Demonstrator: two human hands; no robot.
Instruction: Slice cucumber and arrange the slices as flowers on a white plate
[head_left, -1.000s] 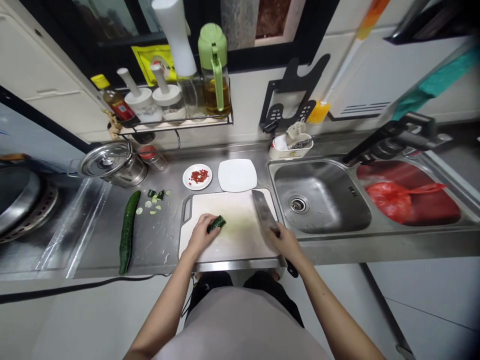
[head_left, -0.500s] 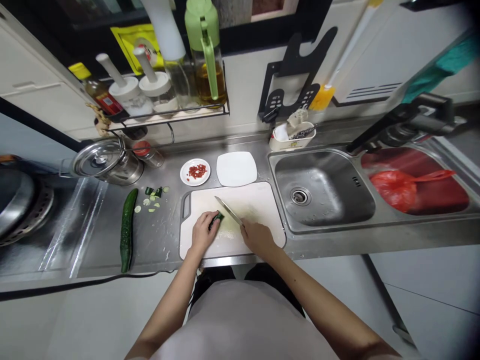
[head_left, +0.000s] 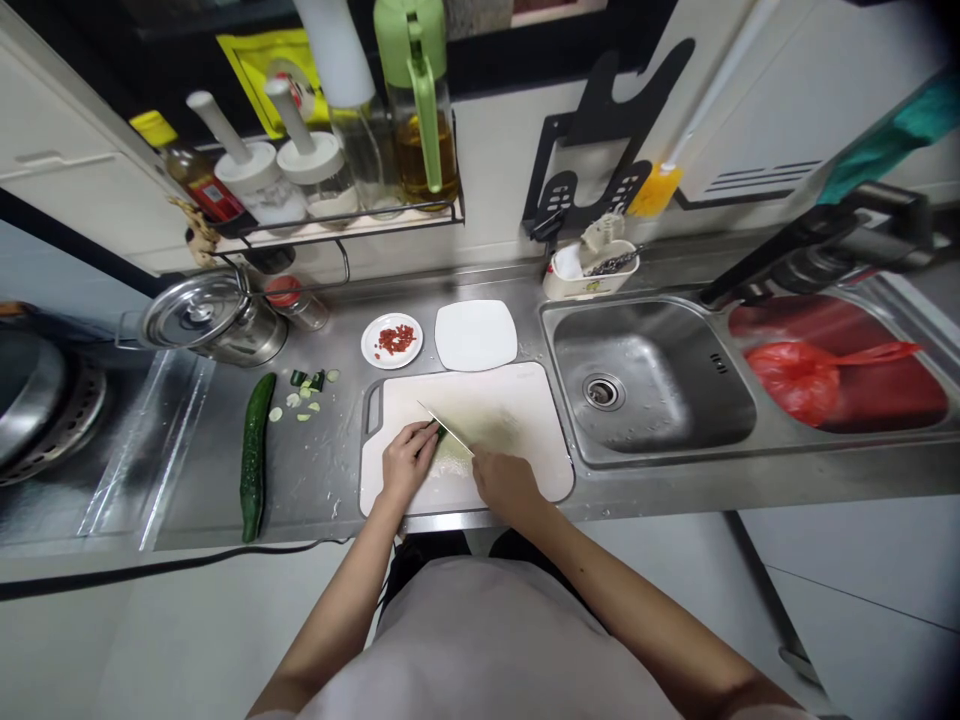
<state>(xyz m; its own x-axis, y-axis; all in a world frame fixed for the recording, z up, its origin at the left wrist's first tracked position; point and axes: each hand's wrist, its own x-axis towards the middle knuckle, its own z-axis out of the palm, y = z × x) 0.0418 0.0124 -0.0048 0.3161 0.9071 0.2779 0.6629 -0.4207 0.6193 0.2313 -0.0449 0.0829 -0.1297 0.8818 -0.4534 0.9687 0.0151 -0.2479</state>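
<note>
My left hand is closed over a short dark green cucumber piece on the white cutting board; my fingers cover most of it. In my right hand is a kitchen knife, its blade slanting up and left, right beside the piece and my left fingertips. Whether the edge touches the piece I cannot tell. Pale green wet marks stain the board's middle. A whole cucumber lies on the counter to the left, with several cut cucumber bits near its far end.
Behind the board stand a small plate with chopped red bits and a white square plate. A steel sink is on the right, with a red bag beyond. A lidded pot and a wire rack of bottles are at back left.
My right hand and the knife have moved a little left, bringing the blade against or close to my left fingers and the cucumber piece. The view has shifted slightly.
</note>
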